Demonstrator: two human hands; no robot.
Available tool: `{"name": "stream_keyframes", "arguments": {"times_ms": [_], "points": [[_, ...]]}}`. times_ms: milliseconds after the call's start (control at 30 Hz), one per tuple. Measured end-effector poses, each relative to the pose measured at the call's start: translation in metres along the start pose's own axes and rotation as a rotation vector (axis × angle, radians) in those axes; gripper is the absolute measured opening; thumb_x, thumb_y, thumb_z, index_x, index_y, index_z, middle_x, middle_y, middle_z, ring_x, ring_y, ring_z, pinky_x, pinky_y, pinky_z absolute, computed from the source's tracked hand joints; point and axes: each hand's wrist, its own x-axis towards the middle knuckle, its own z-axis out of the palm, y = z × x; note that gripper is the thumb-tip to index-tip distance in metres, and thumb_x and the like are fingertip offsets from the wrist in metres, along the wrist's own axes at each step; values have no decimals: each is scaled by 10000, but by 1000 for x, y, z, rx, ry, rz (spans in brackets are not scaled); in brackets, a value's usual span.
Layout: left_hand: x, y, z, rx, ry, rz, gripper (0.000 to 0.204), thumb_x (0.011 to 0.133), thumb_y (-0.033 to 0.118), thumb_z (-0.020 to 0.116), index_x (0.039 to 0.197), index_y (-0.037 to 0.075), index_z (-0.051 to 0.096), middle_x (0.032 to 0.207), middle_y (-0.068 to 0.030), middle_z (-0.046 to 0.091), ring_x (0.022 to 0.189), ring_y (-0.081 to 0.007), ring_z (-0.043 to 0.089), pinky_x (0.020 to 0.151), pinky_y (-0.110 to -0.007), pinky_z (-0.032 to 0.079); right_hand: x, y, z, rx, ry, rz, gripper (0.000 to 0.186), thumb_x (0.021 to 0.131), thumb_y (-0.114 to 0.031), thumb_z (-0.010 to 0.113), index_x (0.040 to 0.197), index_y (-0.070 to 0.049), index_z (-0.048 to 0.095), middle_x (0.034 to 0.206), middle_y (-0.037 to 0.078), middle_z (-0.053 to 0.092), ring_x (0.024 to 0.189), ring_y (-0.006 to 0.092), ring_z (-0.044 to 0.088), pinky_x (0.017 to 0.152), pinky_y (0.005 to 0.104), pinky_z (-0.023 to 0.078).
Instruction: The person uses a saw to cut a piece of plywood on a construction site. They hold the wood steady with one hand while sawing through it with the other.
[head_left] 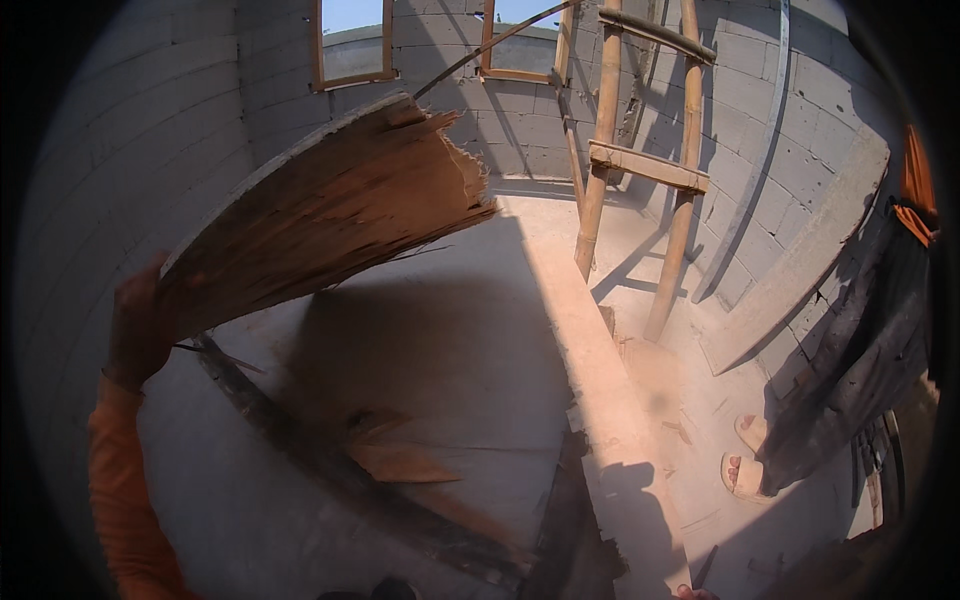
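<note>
My left hand point(140, 325), in an orange sleeve, is closed on the lower left end of a broken plywood sheet point(335, 205). The sheet is held up at a tilt, its far end ragged and splintered. Only the fingertips of my right hand point(695, 593) show at the bottom edge, by the near end of a long sunlit board point(600, 390). Most of that hand is out of view, so its grip cannot be made out. A thin dark pointed piece point(706, 567) stands just beside those fingertips.
A dark wooden beam point(340, 460) lies across the floor, with a broken wood scrap point(400, 462) beside it. A bamboo ladder point(597, 190) stands at the back. At right are a leaning plank point(800, 260) and another person's dark trousers point(850, 350) and sandals point(745, 475).
</note>
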Motion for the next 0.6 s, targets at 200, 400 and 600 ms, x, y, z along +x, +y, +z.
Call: {"name": "stream_keyframes", "arguments": {"times_ms": [200, 400, 600], "points": [[-7, -31, 13, -206, -5, -126, 735, 761, 367, 900, 1339, 26, 600, 1115, -146, 725, 1001, -375, 686, 899, -463, 520, 14, 14, 8, 65, 93, 61, 281, 977, -188, 615, 707, -124, 571, 689, -86, 446, 633, 70, 369, 547, 315, 298], [12, -29, 6, -365, -73, -326, 634, 899, 421, 783, 1342, 5, 601, 1171, -229, 707, 1019, -402, 689, 859, -485, 529, 6, 15, 9, 59, 161, 95, 265, 983, -199, 631, 733, -119, 591, 732, -105, 459, 677, 69, 411, 563, 310, 334], [32, -9, -13, -256, 45, -248, 506, 1024, 413, 672, 1181, -68, 700, 1021, -291, 734, 909, -477, 703, 751, -497, 545, -27, -2, 9, -11, 216, -48, 276, 999, -169, 608, 742, -69, 593, 734, -72, 472, 691, 102, 420, 599, 348, 370]]}}
